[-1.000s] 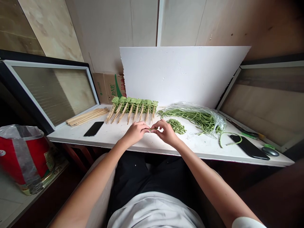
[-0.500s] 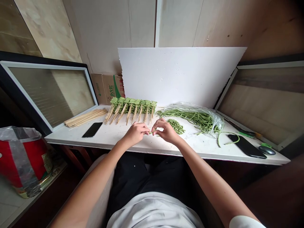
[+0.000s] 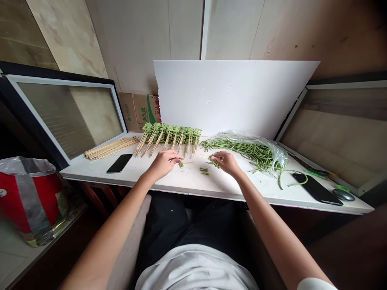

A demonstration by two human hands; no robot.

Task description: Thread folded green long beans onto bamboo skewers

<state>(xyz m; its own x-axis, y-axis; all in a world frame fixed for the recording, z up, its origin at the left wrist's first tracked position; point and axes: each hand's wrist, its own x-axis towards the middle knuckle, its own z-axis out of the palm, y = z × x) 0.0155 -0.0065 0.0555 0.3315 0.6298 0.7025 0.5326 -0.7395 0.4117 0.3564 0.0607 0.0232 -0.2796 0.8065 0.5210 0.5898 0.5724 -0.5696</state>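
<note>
My left hand (image 3: 165, 164) is closed in a pinch on a thin bamboo skewer (image 3: 189, 162), its bare tip pointing right. A few short green bean pieces (image 3: 181, 163) sit on the skewer beside the fingertips. My right hand (image 3: 226, 162) has its thumb and fingers pinched on a bean piece at the pile of cut beans (image 3: 215, 164); the hand covers most of that pile. Several loose bean pieces (image 3: 204, 169) lie on the white table between the hands. Behind my left hand stands a stacked row of filled bean skewers (image 3: 172, 135), sticks toward me.
Bare skewers (image 3: 111, 147) and a phone (image 3: 119, 163) lie at the left. Long beans (image 3: 250, 149) spill from a clear plastic bag (image 3: 279, 155) at the right. Beyond are a single bean (image 3: 281, 180), a black phone (image 3: 317, 189) and a mouse (image 3: 343, 195). A white board (image 3: 236, 96) stands behind.
My hands, together over the table before, have moved apart. The left went left with the skewer; the right went right to the cut-bean pile. Loose pieces between them now show.
</note>
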